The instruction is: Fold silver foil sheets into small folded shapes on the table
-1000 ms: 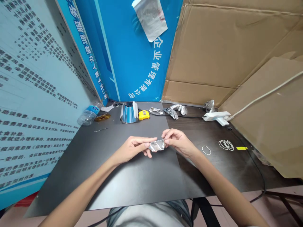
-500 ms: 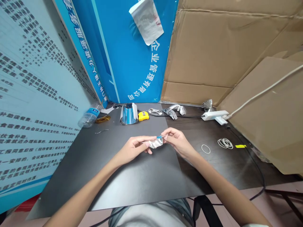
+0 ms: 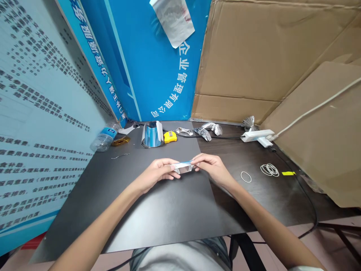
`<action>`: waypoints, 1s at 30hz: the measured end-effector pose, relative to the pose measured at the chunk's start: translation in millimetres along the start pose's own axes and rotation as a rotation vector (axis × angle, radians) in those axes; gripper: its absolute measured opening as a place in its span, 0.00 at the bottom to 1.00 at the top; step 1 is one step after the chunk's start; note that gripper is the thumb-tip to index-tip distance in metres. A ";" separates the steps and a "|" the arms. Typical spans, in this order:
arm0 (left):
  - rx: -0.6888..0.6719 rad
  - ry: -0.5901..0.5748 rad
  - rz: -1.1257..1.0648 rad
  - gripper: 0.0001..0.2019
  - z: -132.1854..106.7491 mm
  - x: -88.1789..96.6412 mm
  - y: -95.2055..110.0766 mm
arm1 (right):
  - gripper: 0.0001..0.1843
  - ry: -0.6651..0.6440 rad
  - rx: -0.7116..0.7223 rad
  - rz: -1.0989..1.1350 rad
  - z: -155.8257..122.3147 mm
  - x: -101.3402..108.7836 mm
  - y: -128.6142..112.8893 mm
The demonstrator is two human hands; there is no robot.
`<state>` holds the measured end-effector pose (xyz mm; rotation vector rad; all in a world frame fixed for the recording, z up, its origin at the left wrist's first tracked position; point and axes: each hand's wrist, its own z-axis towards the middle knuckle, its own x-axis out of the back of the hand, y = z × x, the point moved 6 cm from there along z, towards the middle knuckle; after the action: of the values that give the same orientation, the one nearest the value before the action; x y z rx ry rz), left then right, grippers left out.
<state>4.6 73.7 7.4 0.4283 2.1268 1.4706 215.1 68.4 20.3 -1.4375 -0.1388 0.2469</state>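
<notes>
- Three wall panels ring the bench: a white printed board (image 3: 42,94) at left, a blue printed board (image 3: 158,64) at upper centre, brown cardboard (image 3: 248,52) at upper right.
- One dark desk (image 3: 270,203) spans the lower frame, a black sheet (image 3: 158,214) covering its left part.
- Two forearms enter from the bottom edge; the left hand (image 3: 156,174) and right hand (image 3: 213,168) meet at centre, above the sheet.
- Step in hand, as judged: both hands are working a folded foil strip (image 3: 184,167).
- The strip lies level between the hands, its middle showing. Fingers (image 3: 166,163) of both hands are closed in a firm pinch, each hand holding one end.
- Along the far edge: a curved reflective piece (image 3: 152,134), a yellow tape measure (image 3: 170,137), crumpled foil pieces (image 3: 203,131), a white power strip (image 3: 256,135).
- Right of the hands: rubber bands (image 3: 270,169).
</notes>
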 end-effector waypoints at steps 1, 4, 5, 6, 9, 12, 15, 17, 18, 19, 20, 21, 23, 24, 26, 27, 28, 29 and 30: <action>0.022 0.004 -0.030 0.21 0.6 -1.7 -3.0 | 0.07 -0.009 0.010 -0.028 -0.5 -2.1 -1.4; 0.056 0.006 -0.061 0.22 2.8 -7.7 -10.1 | 0.07 -0.017 0.003 -0.082 -1.5 -6.0 -1.3; 0.049 0.016 -0.052 0.22 3.4 -8.9 -11.0 | 0.07 -0.012 -0.023 -0.071 -1.6 -5.9 0.9; 0.035 0.033 -0.038 0.22 3.9 -9.3 -11.1 | 0.08 0.000 -0.060 -0.042 -1.7 -5.1 3.9; -0.038 0.106 0.024 0.23 4.3 -8.6 -8.2 | 0.18 0.043 -0.179 0.099 -2.7 -3.8 13.4; -0.131 0.173 0.115 0.23 3.0 -8.2 -3.7 | 0.21 0.078 -0.229 0.162 -3.7 -7.1 17.2; -0.180 0.195 0.179 0.22 1.9 -7.7 -2.1 | 0.19 0.131 -0.232 0.138 -3.2 -6.6 18.4; -0.194 0.201 0.201 0.22 1.9 -4.0 -1.3 | 0.18 0.191 -0.241 0.159 -2.4 1.1 19.5; -0.201 0.218 0.208 0.23 1.9 -0.4 -0.3 | 0.18 0.231 -0.246 0.177 -2.1 7.3 19.6; -0.210 0.245 0.212 0.23 1.8 4.2 1.1 | 0.18 0.271 -0.250 0.189 -2.0 14.0 19.2; -0.220 0.280 0.211 0.24 1.6 9.2 2.7 | 0.18 0.301 -0.249 0.188 -2.0 19.9 18.0; -0.230 0.315 0.208 0.24 1.4 13.5 4.4 | 0.18 0.313 -0.244 0.176 -2.0 23.8 16.3; -0.244 0.353 0.205 0.24 1.1 17.3 6.5 | 0.20 0.271 -0.241 0.137 -1.8 21.9 13.0; -0.248 0.352 0.212 0.24 1.1 16.0 6.7 | 0.21 0.234 -0.242 0.121 -2.0 16.7 12.2; -0.247 0.324 0.241 0.23 1.0 8.9 5.5 | 0.23 0.169 -0.241 0.106 -3.0 1.8 12.5; -0.245 0.301 0.260 0.22 0.7 3.9 4.4 | 0.23 0.154 -0.239 0.112 -3.7 -5.7 13.5; -0.242 0.275 0.278 0.21 0.3 -1.2 3.1 | 0.22 0.136 -0.235 0.114 -4.1 -12.8 14.7; -0.240 0.247 0.292 0.21 -0.2 -6.0 2.0 | 0.20 0.128 -0.227 0.111 -4.3 -17.9 15.9; -0.238 0.217 0.303 0.20 -0.6 -10.1 1.1 | 0.18 0.123 -0.221 0.111 -4.4 -21.3 17.1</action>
<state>12.5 68.3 11.0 0.5398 2.0792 1.9977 194.2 60.8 3.9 -1.6784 0.0147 0.2385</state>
